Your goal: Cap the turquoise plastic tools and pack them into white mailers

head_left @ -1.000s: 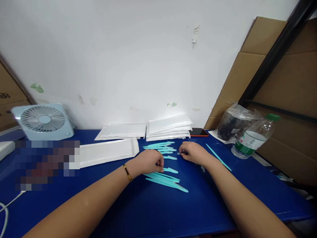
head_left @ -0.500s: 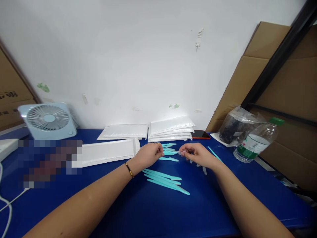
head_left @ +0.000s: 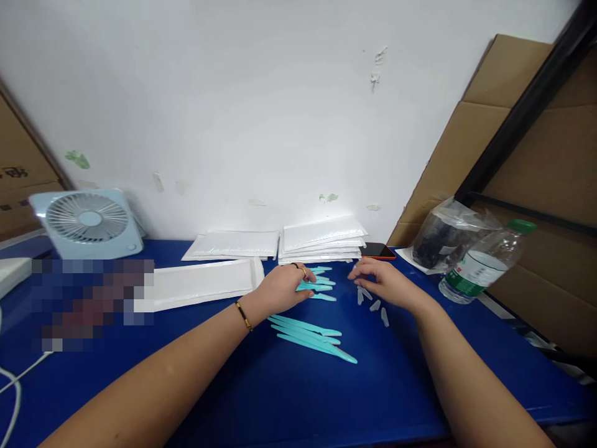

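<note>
My left hand [head_left: 286, 287] is over the back group of turquoise eyebrow razors [head_left: 325, 287], thumb and fingers apart. The hand covers the handle ends of these razors, so whether it touches them I cannot tell. A second group of turquoise eyebrow razors [head_left: 308, 336] lies fanned out closer to me, handles to the left and blade ends to the right. Off to the right, my right hand [head_left: 380, 281] hovers with loosely bent fingers, thumb apart from them and nothing visible in its grasp. Several small clear blade caps [head_left: 375, 305] lie scattered just below it.
Stacks of white padded envelopes [head_left: 321, 241] stand against the wall, and one long white envelope [head_left: 200, 286] lies left of my hand. A phone [head_left: 377, 251], a water bottle [head_left: 485, 267] and a bagged dark object [head_left: 433, 239] are at the right. A light-blue fan [head_left: 88, 221] stands far left.
Both hands were pinching close together over the razors, a small clear cap at the right fingertips. Now their fingers have loosened and the right hand has moved slightly right, uncovering more caps.
</note>
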Demonstrator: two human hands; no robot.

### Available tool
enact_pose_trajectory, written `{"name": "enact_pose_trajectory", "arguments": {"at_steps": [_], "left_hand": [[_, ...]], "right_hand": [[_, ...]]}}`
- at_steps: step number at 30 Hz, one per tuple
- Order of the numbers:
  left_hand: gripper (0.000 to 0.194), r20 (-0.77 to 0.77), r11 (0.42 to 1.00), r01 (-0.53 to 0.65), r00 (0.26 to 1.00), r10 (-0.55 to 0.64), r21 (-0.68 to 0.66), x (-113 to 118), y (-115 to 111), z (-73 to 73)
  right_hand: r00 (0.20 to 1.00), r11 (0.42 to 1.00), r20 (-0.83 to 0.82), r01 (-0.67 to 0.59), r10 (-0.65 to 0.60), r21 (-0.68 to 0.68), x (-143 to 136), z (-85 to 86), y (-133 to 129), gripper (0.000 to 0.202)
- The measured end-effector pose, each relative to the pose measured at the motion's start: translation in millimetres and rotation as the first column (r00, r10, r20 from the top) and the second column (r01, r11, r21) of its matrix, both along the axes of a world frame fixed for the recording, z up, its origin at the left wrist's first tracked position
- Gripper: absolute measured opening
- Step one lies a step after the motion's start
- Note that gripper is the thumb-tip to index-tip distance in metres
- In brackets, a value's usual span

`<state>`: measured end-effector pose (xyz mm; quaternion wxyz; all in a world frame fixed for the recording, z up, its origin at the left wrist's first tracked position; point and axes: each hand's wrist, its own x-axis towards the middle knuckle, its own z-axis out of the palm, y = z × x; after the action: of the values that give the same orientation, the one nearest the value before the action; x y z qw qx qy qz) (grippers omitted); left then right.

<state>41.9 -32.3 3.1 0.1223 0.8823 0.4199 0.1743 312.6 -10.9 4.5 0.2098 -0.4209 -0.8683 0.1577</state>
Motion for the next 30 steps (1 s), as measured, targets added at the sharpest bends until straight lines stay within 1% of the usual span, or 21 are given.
{"name": "enact_pose_trajectory", "arguments": {"at_steps": [2, 4, 6, 9, 11, 13, 16, 18, 20, 22, 25, 27, 30], "left_hand": [[0.023, -0.041, 0.978, 0.124, 0.99, -0.133, -0.168, -5, -3, 4.9], [0.025, -0.077, 0.939, 0.193, 0.972, -0.223, -0.283, -7, -6, 7.1], [0.025, -0.103, 0.914, 0.198, 0.963, -0.248, -0.355, -7, -8, 6.6], [0.017, -0.115, 0.891, 0.172, 0.964, -0.241, -0.421, -4, -9, 3.5], [0.014, -0.099, 0.907, 0.157, 0.972, -0.211, -0.39, -3, -9, 1.2], [0.015, -0.022, 0.927, 0.139, 0.987, -0.157, -0.349, -4, -7, -1.0], [0.025, 0.129, 0.947, 0.06, 0.991, -0.02, -0.317, -6, -2, -4.2], [0.031, 0.167, 0.959, 0.011, 0.985, 0.038, -0.282, -8, 2, -5.9], [0.036, 0.143, 0.972, 0.004, 0.989, 0.031, -0.235, -10, 4, -7.3], [0.04, 0.088, 0.976, 0.041, 0.996, -0.022, -0.216, -11, 5, -8.7], [0.042, 0.004, 0.983, 0.054, 0.999, -0.054, -0.177, -12, 5, -11.3], [0.041, -0.03, 0.989, 0.034, 0.999, -0.039, -0.145, -12, 6, -12.8], [0.038, -0.05, 0.991, 0.014, 0.999, -0.02, -0.131, -12, 6, -13.3]], "right_hand": [[0.995, 0.996, 0.088, -0.047, 0.054, -0.075, 15, -0.9, 4, 0.018], [0.986, 0.993, 0.148, -0.058, 0.073, -0.104, 20, -4.1, 7, 0.016], [0.981, 0.994, 0.182, -0.049, 0.066, -0.093, 17, -7.6, 7, 0.012], [0.976, 0.995, 0.207, -0.045, 0.063, -0.092, 8, -10.2, 5, 0.008], [0.975, 0.994, 0.209, -0.057, 0.076, -0.096, 3, -10.3, 3, 0.008], [0.973, 0.993, 0.209, -0.074, 0.092, -0.093, -1, -10.1, 1, 0.008], [0.973, 0.994, 0.21, -0.084, 0.097, -0.069, -7, -10.2, -2, 0.01], [0.974, 0.994, 0.203, -0.087, 0.098, -0.065, -11, -10.3, -4, 0.011], [0.978, 0.993, 0.183, -0.084, 0.098, -0.082, -15, -9.7, -5, 0.009], [0.988, 0.995, 0.141, -0.057, 0.069, -0.086, -17, -7.6, -7, 0.007], [1.0, 1.0, 0.025, 0.0, 0.0, -0.004, -20, -2.2, -12, 0.007], [0.999, 0.998, -0.044, -0.009, 0.011, 0.061, -23, 1.5, -14, 0.008], [0.996, 0.993, -0.065, -0.057, 0.064, 0.107, -27, 4.3, -17, 0.008]]}}
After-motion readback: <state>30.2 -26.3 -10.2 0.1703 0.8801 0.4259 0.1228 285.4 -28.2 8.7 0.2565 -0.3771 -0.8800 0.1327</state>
